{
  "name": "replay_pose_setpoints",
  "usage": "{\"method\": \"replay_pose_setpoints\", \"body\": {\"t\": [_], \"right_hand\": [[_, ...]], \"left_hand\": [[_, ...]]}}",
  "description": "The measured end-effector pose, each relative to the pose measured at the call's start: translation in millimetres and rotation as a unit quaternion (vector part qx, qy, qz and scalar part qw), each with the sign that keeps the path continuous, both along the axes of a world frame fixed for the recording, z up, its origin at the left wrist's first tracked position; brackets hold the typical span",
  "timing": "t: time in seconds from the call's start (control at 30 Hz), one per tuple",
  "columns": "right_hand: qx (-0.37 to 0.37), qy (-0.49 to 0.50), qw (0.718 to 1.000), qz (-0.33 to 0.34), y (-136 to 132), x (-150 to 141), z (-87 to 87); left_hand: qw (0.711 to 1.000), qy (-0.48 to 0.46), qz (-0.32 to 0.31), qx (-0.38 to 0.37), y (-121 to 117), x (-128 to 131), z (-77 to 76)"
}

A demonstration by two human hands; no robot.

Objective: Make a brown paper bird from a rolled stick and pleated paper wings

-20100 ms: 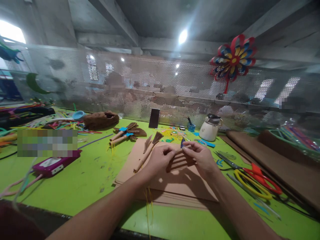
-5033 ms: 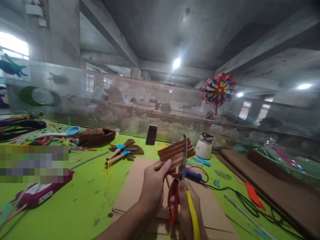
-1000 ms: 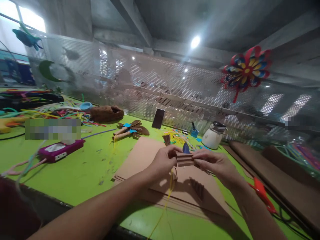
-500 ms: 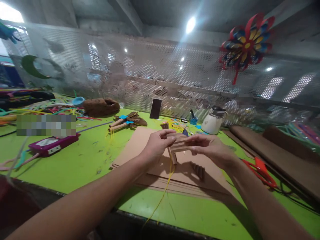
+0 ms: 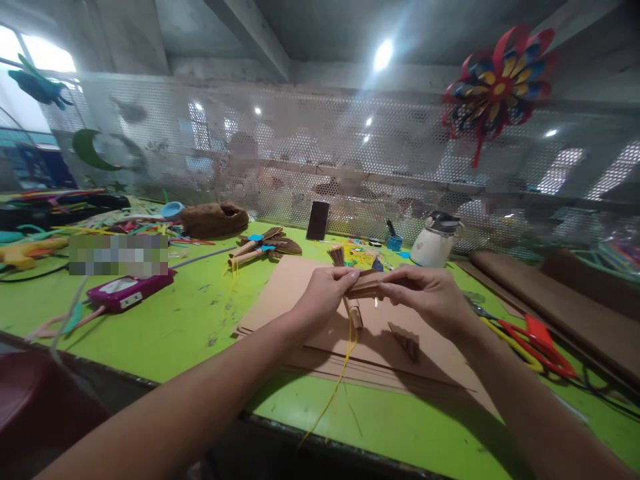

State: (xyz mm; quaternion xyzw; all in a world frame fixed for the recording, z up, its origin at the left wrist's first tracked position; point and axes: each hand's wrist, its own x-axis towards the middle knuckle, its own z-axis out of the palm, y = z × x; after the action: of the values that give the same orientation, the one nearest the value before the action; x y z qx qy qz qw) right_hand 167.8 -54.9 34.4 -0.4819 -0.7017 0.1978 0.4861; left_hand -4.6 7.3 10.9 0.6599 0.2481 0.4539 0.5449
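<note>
Between my two hands is a strip of pleated brown paper [image 5: 364, 287], its folds pressed close together. My left hand [image 5: 325, 288] pinches its left end, and my right hand [image 5: 425, 295] grips the right end between thumb and fingers. Just beneath lies a brown paper roll [image 5: 355, 316] with a yellow string [image 5: 345, 363] trailing from it toward the table's front edge. A second pleated paper piece [image 5: 406, 340] rests to the right of the roll. Both lie on a stack of brown paper sheets [image 5: 280, 300].
On the green table [image 5: 200, 313] are scissors [image 5: 537, 347] at right, a white jug [image 5: 433, 243] behind, and a dark phone-like slab [image 5: 318, 221]. Finished-looking brown paper pieces with blue bands [image 5: 265, 247], a purple box [image 5: 130, 289] and a brown pouch [image 5: 215, 220] stand leftward.
My hands have squeezed the pleated paper, so its folds look narrower than before. The whole view has shifted a little, with things appearing farther right.
</note>
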Motion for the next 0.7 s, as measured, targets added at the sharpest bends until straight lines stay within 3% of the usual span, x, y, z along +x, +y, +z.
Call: {"method": "replay_pose_setpoints", "body": {"t": [0.13, 0.33, 0.47, 0.6, 0.7], "right_hand": [[-0.035, 0.025, 0.999, -0.001, 2.5, 4.6, 0.2], [-0.031, 0.028, 0.999, 0.011, 4.2, 9.6, -1.9], [-0.048, 0.019, 0.999, 0.013, 5.3, 11.6, -1.5], [-0.057, 0.031, 0.998, 0.017, 7.2, 12.6, -2.2], [-0.058, 0.038, 0.997, 0.017, 8.2, 12.5, -2.5]], "left_hand": [[0.990, 0.085, 0.036, 0.105, -2.7, -0.7, 4.0], [0.955, 0.177, 0.031, 0.235, -5.2, 0.3, 3.9], [0.966, 0.171, 0.026, 0.190, -3.5, 1.8, -0.7], [0.979, 0.176, -0.042, 0.098, -3.6, 3.9, -5.3], [0.980, 0.166, -0.057, 0.093, -5.4, 4.2, -7.6]]}}
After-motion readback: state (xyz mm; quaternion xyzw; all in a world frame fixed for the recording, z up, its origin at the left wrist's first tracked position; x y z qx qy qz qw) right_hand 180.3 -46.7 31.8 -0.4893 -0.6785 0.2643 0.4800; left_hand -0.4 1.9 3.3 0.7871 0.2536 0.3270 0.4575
